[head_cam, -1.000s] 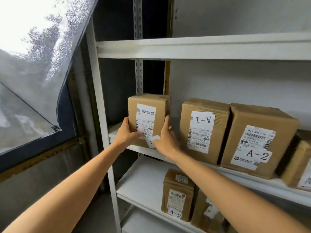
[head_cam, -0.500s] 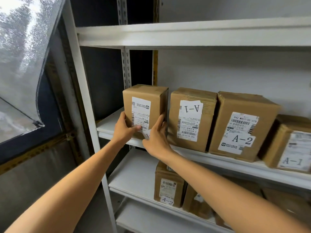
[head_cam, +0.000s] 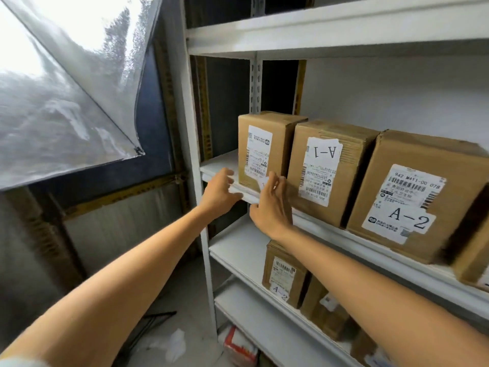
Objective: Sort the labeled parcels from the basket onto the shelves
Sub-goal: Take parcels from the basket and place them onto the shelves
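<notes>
Half a second ago we held the parcel (head_cam: 260, 144) by its sides. Now it stands on its own at the left end of the middle shelf (head_cam: 219, 161), just beside the A-1 box (head_cam: 328, 168). Our left grip (head_cam: 219, 192) has come off it, fingers loosely curled and holding nothing, at the shelf's front edge. Our right grip (head_cam: 272, 205) is wide too, fingertips at the parcel's lower front corner; we cannot tell whether they touch. We judge this parcel placed, so the basket is next.
</notes>
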Available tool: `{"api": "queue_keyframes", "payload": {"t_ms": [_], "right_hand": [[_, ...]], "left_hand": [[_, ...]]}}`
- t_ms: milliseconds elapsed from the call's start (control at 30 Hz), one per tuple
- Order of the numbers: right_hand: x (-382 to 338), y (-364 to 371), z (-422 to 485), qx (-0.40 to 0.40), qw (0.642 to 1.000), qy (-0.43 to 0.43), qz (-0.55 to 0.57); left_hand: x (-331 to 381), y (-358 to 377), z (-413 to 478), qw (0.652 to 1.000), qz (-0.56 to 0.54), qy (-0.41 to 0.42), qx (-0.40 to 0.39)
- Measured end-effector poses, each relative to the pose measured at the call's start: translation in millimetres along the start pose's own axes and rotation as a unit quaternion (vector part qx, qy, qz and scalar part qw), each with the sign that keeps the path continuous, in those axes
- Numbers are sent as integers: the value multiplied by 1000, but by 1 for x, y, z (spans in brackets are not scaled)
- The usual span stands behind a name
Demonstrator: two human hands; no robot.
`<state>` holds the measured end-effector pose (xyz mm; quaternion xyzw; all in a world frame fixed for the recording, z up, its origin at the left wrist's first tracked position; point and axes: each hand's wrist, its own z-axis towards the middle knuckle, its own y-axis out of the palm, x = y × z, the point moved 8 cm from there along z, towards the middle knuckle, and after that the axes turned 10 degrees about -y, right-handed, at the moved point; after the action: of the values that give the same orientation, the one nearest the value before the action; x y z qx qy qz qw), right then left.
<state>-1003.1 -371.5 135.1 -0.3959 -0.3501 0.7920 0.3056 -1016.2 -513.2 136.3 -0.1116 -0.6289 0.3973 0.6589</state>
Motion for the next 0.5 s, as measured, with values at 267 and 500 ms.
{"api": "queue_keyframes", "payload": {"t_ms": [267,500], "right_hand": [[-89,68,-76,-212,948,-229,67],[-213,102,-234,-352,815,-446,116]], "left_hand": [[-95,-71,-155,964,224,-116,84],[-174,-140,-369,910,224,-314,151]]}}
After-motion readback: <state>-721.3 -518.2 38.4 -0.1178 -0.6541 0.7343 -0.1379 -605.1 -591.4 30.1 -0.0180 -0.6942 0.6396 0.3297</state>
